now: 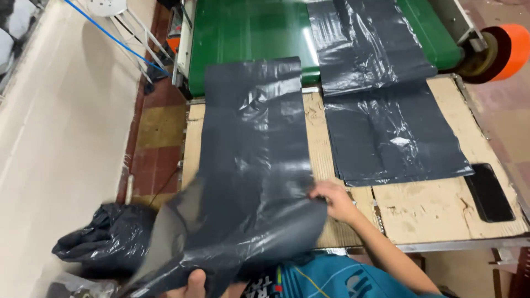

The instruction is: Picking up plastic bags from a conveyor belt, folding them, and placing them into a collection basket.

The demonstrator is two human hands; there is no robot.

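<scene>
1. long dark grey plastic bag stretched flat down the left half of the worn wooden table, far end just overlapping the green conveyor belt, near end lifted and curling over the table's front edge.
2. right hand pinching the bag's right edge near the front of the table, fingers closed on the film.
3. left hand down at the bottom of the shot, gripping the blurred, folded-up near end, mostly hidden under the plastic.
4. second stack of dark bags lying flat on the right side of the table, just beside the first, running up onto the belt too.
5. black phone flat near the right edge.
6. orange roll off the far right corner.
7. crumpled black bag heap on the floor at left.
</scene>
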